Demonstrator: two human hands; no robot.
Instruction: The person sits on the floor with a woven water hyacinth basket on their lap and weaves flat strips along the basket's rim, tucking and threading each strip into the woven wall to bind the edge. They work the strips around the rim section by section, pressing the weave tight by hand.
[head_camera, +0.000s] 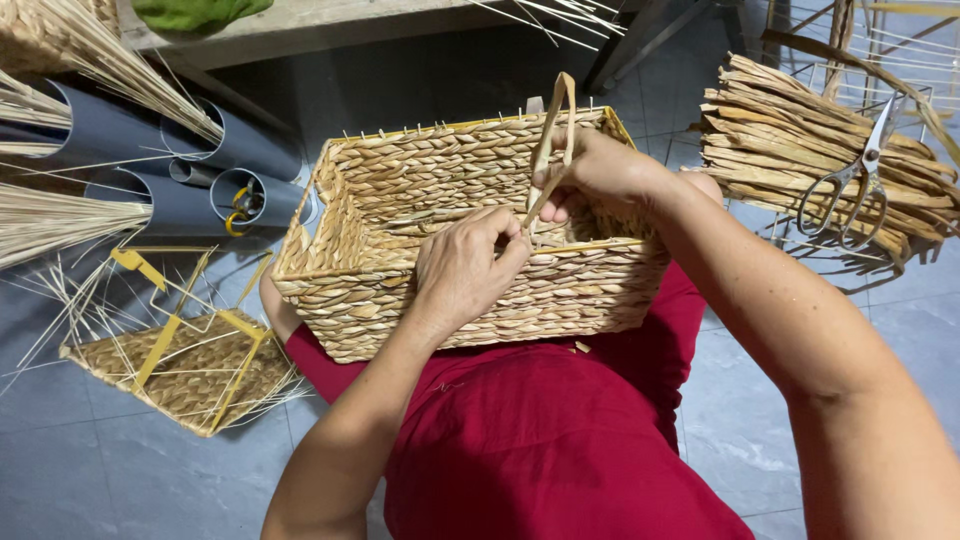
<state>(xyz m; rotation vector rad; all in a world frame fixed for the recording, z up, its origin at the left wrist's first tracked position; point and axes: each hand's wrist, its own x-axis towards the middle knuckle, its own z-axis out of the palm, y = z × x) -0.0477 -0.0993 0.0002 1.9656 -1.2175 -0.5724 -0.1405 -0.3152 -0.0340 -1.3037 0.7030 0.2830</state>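
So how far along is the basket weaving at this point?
The basket's walls look woven to the rim. In hand: left hand and right hand work a looped fibre strip at the near rim. Bare stake ends on the far rim look untrimmed; scissors lie unused on the fibre bundle.

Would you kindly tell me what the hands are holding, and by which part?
Both hands, left hand and right hand, pinch a flat tan fibre strand looped above the rectangular woven straw basket; the grip is at its lower ends.
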